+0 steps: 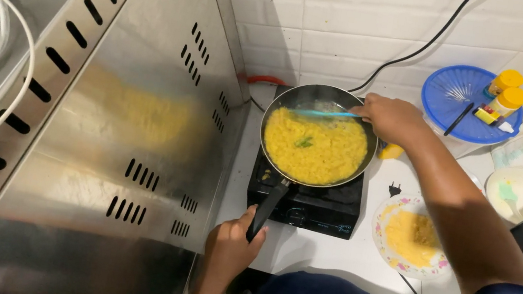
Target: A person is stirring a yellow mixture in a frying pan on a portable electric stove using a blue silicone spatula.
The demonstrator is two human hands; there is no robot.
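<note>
Left hand (230, 247) fingers wrap the black handle (266, 208) of the frying pan (318, 136) (full of yellow food) on the black stove (305, 203); right hand (390, 118) fingers grip a blue spatula (326, 114) over it, above the white bench (328, 255).

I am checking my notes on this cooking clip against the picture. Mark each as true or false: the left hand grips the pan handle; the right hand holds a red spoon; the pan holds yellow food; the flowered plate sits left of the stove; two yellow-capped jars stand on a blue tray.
1. The left hand grips the pan handle: true.
2. The right hand holds a red spoon: false, it holds a turquoise spatula.
3. The pan holds yellow food: true.
4. The flowered plate sits left of the stove: false, it lies to the right.
5. Two yellow-capped jars stand on a blue tray: true.
</note>
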